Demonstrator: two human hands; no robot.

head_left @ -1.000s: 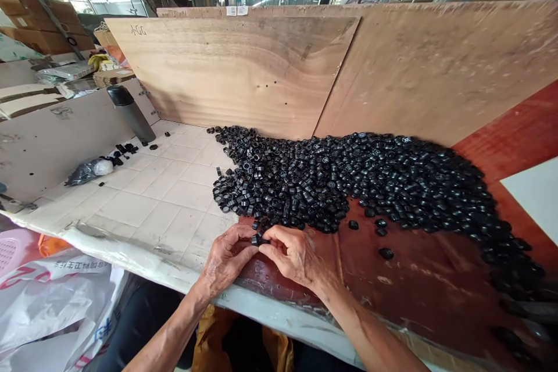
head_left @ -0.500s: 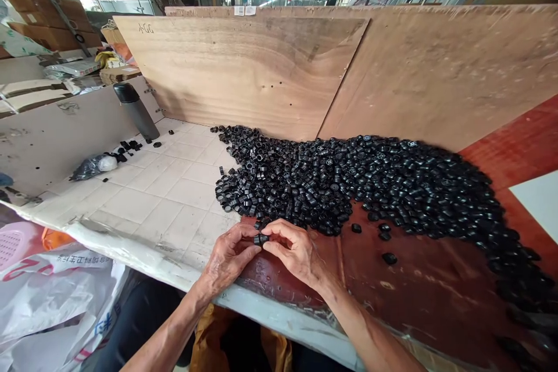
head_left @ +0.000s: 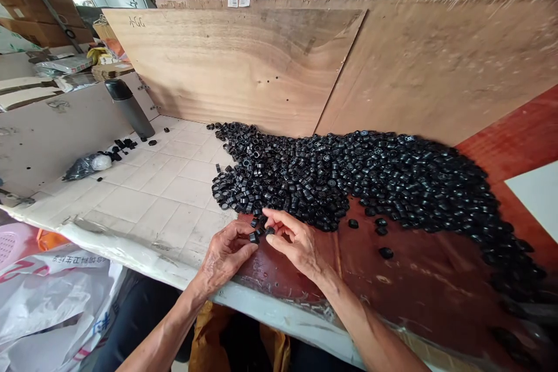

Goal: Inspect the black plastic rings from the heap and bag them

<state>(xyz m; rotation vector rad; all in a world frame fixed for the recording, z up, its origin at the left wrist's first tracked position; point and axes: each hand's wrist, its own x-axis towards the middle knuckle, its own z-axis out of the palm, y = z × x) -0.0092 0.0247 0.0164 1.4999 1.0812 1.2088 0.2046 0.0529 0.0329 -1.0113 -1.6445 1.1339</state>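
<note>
Over the front of the work surface, my left hand [head_left: 229, 250] pinches a small black plastic ring [head_left: 253, 237] between thumb and fingers. My right hand [head_left: 296, 241] faces it, with a small black plastic cap [head_left: 269, 231] at its thumb tip and its index finger stretched out above. The two pieces are close together but apart. Just behind the fingertips lie a few more black pieces, partly hidden by my hands. A large pile of small black round plastic parts [head_left: 305, 180] spreads beyond both hands, with open rings on the left and closed caps on the right.
A wooden board [head_left: 244, 64] stands behind the pile. On the pale tiled left side are a dark flask [head_left: 131, 110] and a small plastic bag [head_left: 81, 167]. A few loose caps [head_left: 386, 253] lie on the red-brown sheet [head_left: 418, 285]. White sacks [head_left: 47, 296] sit below the left edge.
The black pieces that met between my fingertips are now apart. My right hand's index finger has lifted and opened away from the thumb. The view has shifted slightly.
</note>
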